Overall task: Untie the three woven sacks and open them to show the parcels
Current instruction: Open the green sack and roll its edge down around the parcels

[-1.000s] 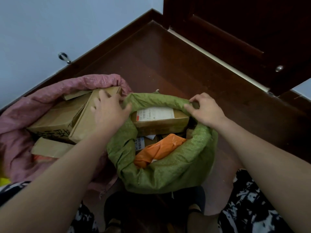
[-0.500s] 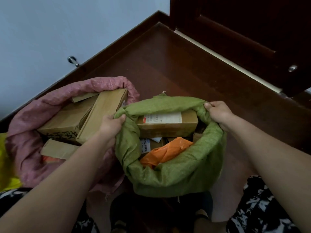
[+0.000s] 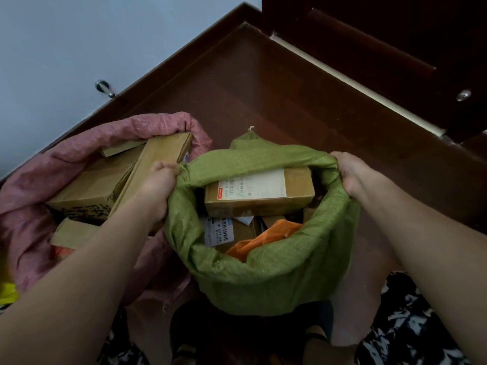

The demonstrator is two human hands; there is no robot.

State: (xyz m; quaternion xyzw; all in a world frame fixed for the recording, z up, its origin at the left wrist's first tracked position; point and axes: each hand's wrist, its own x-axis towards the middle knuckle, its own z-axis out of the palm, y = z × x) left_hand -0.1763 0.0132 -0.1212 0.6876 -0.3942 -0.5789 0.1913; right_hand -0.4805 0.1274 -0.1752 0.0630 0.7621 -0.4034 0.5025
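**Green sack held wide, parcels in sight**

While both hands grasp its rolled rim, the green sack (image 3: 268, 280) stands open on the dark wooden floor (image 3: 276, 96), seen from the single head view. The left hand (image 3: 158, 188) has its fingers curled tight round a bunched fold at the sack's left edge; the right hand (image 3: 353, 175) curls over the fabric at the sack's right edge, fingers tucked into the cloth. Inside the green sack, toward its far side, a brown cardboard box (image 3: 259, 193) lies with a white shipping label on top. Nearer than that box, lower in the sack, sits a second parcel with a barcode label (image 3: 220, 230), and just right of it an orange plastic mailer (image 3: 266, 237). A short string end (image 3: 251, 129) sticks up at the sack's far rim.

Touching the green sack on its left, a pink sack (image 3: 26, 214) also stands open, with several cardboard boxes (image 3: 92, 185) inside; a long flat box leans against its right rim. At the far left of the pink sack a bit of yellow material (image 3: 6, 292) shows; what it is cannot be told. Beyond the green sack rise a pale wall (image 3: 79, 35) and a dark wooden door (image 3: 395, 48).
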